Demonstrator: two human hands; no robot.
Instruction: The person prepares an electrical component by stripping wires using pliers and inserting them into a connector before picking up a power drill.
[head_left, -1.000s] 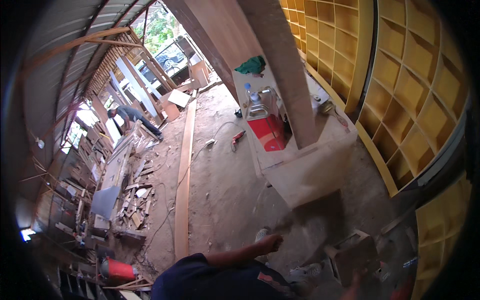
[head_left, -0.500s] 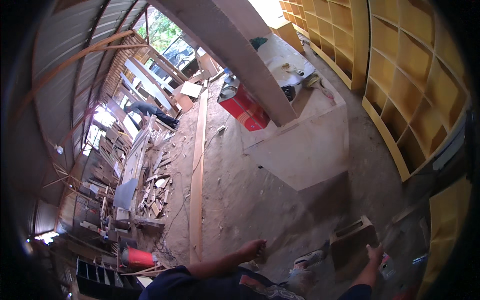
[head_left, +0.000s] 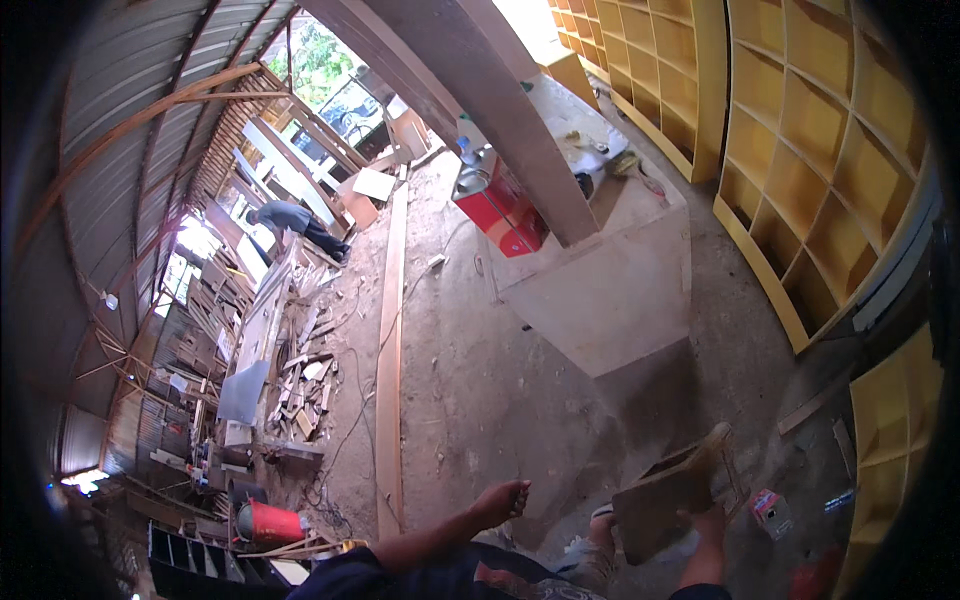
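A: Where is the wooden stool [head_left: 650, 510]?
B: Low in the view, tipped at a slant by the person's right knee. The right hand [head_left: 704, 523] grasps it at the near edge.
A: Can you see the whole grip?
B: Only partly. Some fingers lie against the dark flat face; the others are hidden. I can't tell whether the stool touches the floor.
A: And the left hand [head_left: 502, 504]?
B: Clenched in a loose fist, well apart from the stool. I can't make out anything inside it.
A: Any lettering?
B: The red can [head_left: 500, 210] on the pale workbench [head_left: 610, 300] has lighter markings, too small and slanted to read. The small carton [head_left: 771, 514] on the floor, right of the stool, carries coloured print, also blurred. The dark shirt [head_left: 440, 578] has a pale and reddish graphic, cut off by the lower edge.
A: What else is hard to see?
B: 1 thick board [head_left: 520, 120] slants across the workbench and covers part of its top. A dark object just beside that board is half hidden; the brush [head_left: 638, 172] to its right is clearer. The yellow shelving [head_left: 790, 150] runs off at the top, and its right end sinks into the dark rim. Far left, 1 co-worker [head_left: 295, 220] bends forward, hands too small to make out.
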